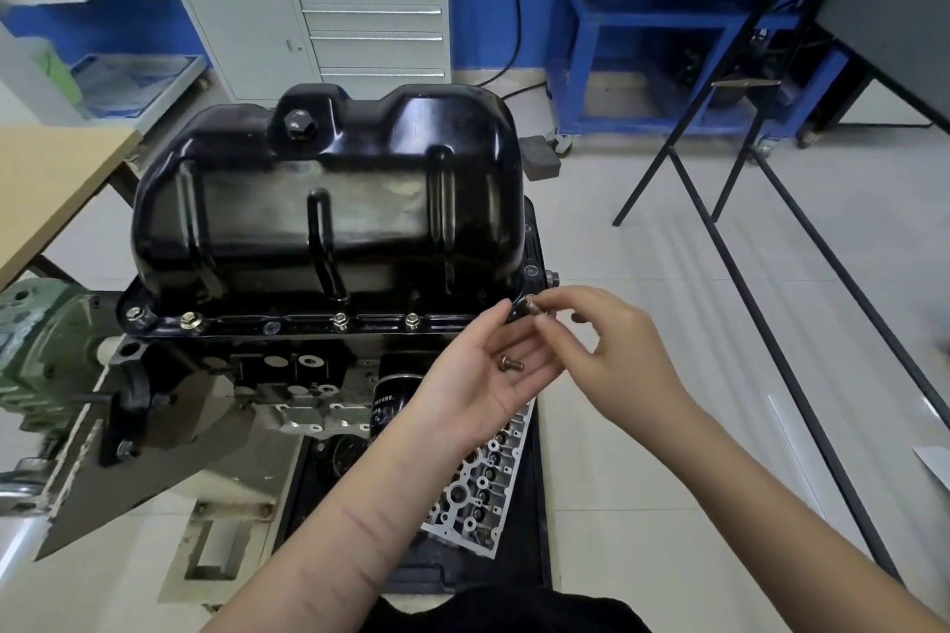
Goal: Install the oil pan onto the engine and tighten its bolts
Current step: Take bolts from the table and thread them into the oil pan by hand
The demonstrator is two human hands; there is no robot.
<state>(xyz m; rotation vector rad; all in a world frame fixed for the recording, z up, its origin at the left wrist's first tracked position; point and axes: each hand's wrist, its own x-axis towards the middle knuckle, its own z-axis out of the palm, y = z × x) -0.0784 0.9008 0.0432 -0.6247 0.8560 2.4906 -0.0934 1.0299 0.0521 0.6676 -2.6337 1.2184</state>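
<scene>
A: Hands, two. Left hand (pixel 493 365): palm up, fingers relaxed and flat, one spare bolt (pixel 511 364) lying loose in it. Right hand (pixel 601 339): thumb and forefinger pinching a second bolt (pixel 532 307) at the near right corner of the flange.

B: Oil pan (pixel 329 201)?

A: Black, seated sump-up on the engine (pixel 288 375). Flange bolts (pixel 339 320) already stand in several holes along the near edge.

B: Risks?

A: Judged: the pinched bolt may go in crooked and cross-thread, since the fingers hide the hole. The spare could roll off the flat palm and drop toward the cylinder head (pixel 488 478) lying below.

B: Pose?

A: Both forearms reach up from the lower edge. The hands meet just beside the pan's corner, the right wrist bent inward.
</scene>
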